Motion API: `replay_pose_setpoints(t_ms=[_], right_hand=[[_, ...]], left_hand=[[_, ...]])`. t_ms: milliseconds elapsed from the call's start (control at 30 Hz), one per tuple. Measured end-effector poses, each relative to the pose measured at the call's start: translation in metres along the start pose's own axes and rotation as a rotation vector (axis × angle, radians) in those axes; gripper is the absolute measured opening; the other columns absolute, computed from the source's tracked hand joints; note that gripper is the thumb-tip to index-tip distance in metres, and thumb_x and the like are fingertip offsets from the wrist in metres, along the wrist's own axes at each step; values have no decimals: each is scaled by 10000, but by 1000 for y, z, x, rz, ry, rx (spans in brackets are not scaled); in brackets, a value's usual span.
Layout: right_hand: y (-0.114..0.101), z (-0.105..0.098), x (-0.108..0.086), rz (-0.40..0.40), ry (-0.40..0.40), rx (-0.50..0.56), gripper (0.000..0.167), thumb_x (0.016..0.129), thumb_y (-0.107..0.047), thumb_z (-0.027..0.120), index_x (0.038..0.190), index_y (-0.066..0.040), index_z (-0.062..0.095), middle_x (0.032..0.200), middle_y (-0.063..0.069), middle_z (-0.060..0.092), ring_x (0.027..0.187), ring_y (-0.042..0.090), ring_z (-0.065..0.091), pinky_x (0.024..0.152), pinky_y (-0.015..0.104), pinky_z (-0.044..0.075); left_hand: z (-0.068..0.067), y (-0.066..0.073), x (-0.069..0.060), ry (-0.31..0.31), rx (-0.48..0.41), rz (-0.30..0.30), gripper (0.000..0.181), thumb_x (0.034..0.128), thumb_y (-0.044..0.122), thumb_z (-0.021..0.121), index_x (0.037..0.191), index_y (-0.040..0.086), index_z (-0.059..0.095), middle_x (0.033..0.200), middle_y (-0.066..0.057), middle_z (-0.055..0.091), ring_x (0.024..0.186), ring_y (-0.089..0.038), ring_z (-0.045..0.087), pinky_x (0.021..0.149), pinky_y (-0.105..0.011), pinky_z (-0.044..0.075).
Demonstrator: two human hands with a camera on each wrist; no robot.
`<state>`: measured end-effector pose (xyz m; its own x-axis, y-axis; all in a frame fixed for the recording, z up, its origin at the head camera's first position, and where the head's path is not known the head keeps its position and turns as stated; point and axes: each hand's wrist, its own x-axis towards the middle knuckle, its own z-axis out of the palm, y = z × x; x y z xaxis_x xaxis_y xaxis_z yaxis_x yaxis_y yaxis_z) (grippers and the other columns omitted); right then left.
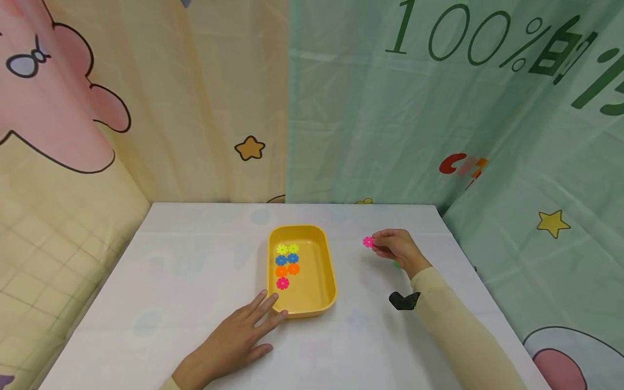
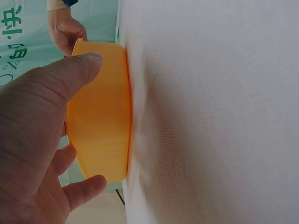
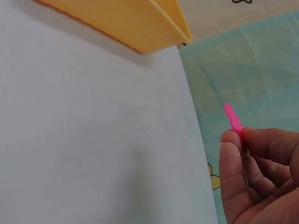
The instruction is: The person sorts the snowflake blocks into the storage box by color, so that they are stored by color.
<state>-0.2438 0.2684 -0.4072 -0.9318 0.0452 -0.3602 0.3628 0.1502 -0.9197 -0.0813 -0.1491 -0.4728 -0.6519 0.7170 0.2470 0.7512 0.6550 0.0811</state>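
My right hand [image 1: 397,249] pinches a pink notched disc [image 1: 368,242] between thumb and fingertips, held above the table to the right of the yellow tray [image 1: 319,281]. In the right wrist view the pink disc [image 3: 233,119] shows edge-on. My left hand [image 1: 234,338] has its fingers spread, with fingertips at the near left corner of the tray. Inside the tray, along its left side, lie paired yellow discs [image 1: 283,249], blue discs [image 1: 281,260] and orange discs [image 1: 281,271], and a single pink disc [image 1: 283,283] nearest me.
A green disc [image 1: 397,264] lies on the white table [image 1: 195,260], partly hidden behind my right hand. A black strap-like piece [image 1: 404,300] shows at the right wrist. Printed curtains [image 1: 361,124] stand along the table's back and sides.
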Motion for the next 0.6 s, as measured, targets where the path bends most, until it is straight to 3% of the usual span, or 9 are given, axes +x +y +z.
replay_pose_setpoints(t_ms=[267,600], right_hand=[[-16,24,3,-18,-10,-23,323,958,-56,677,1244,86,629,893,32,718,744,104,704,708,230,604],[-33,55,3,0,-10,-56,271,957,-73,696,1199,46,668,931,84,725,772,166,716,749,276,614]], left_hand=[[2,0,-1,35,4,23,785,847,433,800,1540,287,463,1631,-95,368,1462,-357,401,1007,-453,532],[4,-1,0,28,6,18,774,841,446,805,1527,291,480,1629,-90,372,1464,-351,399,1018,-445,527]])
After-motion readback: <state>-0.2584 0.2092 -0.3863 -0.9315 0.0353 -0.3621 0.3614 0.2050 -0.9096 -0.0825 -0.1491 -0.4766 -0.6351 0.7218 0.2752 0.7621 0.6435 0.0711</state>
